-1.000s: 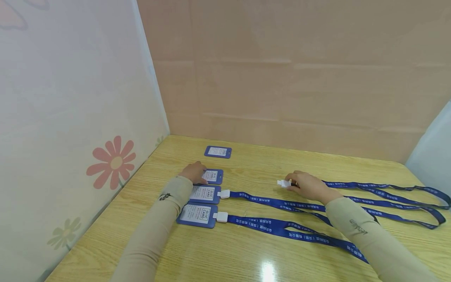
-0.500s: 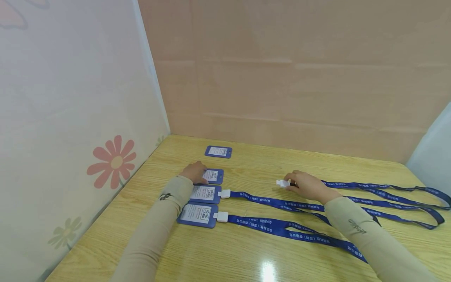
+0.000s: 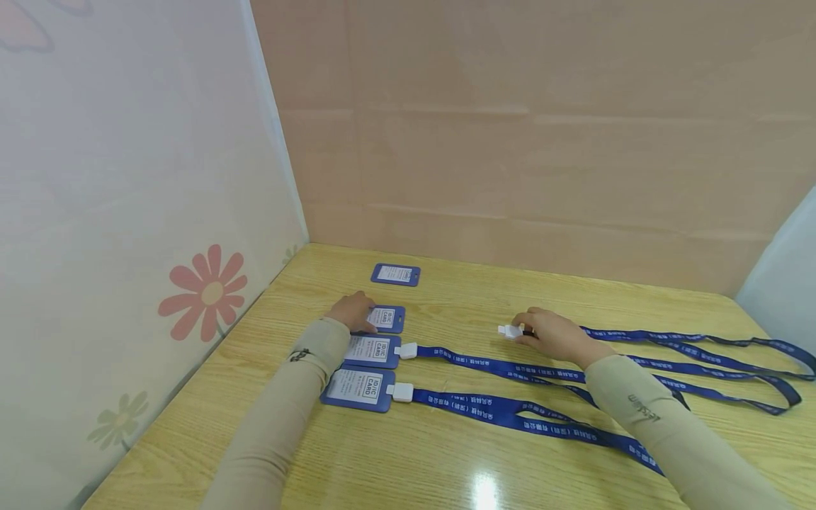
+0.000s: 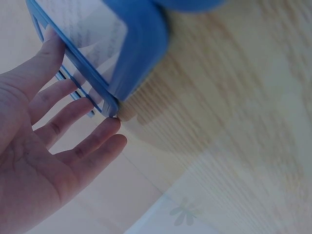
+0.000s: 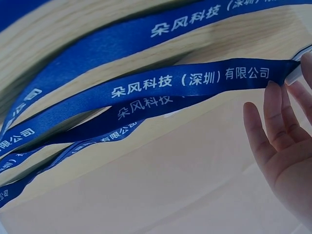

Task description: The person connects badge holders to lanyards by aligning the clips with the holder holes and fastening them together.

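My left hand holds the left end of a blue ID card holder, which lies flat on the table. In the left wrist view the thumb and fingers meet the edge of this holder. My right hand pinches the white clip at the end of a blue lanyard. The clip points left toward the holder, a gap apart from it. In the right wrist view the lanyard trails away from the fingers; the clip is mostly out of that view.
Nearer me lie two card holders joined to lanyards by white clips. Another loose card holder lies farther back. One more lanyard stretch loops at the right. Papered walls stand behind and left of the wooden table.
My right hand has shifted slightly left with the white clip, bringing it a little closer to the card holder. The left hand and its holder have stayed in place.
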Tool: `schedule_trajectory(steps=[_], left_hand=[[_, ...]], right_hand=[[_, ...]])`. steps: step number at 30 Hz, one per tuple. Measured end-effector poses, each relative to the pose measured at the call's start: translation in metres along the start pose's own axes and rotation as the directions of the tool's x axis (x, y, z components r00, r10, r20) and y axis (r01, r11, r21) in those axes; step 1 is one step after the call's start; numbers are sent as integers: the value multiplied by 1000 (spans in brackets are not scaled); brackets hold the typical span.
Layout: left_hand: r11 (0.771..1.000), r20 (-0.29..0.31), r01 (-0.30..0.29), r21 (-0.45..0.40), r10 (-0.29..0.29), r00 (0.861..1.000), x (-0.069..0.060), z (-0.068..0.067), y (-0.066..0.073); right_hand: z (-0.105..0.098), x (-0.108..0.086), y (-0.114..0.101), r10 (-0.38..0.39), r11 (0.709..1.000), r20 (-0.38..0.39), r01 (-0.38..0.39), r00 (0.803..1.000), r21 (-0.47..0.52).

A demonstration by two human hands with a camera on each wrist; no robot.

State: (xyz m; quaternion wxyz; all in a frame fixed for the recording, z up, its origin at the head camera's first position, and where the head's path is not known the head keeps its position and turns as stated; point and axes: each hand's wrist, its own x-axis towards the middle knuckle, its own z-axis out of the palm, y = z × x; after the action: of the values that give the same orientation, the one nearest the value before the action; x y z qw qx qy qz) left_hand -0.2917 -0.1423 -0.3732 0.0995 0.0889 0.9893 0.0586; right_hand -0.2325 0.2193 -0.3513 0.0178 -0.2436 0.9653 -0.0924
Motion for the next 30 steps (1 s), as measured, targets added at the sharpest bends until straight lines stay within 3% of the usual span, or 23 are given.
schedule_trajectory(steps=[30], left_hand=[[1000,1,5,-2,-5,1000,-4,-4,3]], right_hand=[[-1,6,-3,22,1000,22,-22,1000,17]])
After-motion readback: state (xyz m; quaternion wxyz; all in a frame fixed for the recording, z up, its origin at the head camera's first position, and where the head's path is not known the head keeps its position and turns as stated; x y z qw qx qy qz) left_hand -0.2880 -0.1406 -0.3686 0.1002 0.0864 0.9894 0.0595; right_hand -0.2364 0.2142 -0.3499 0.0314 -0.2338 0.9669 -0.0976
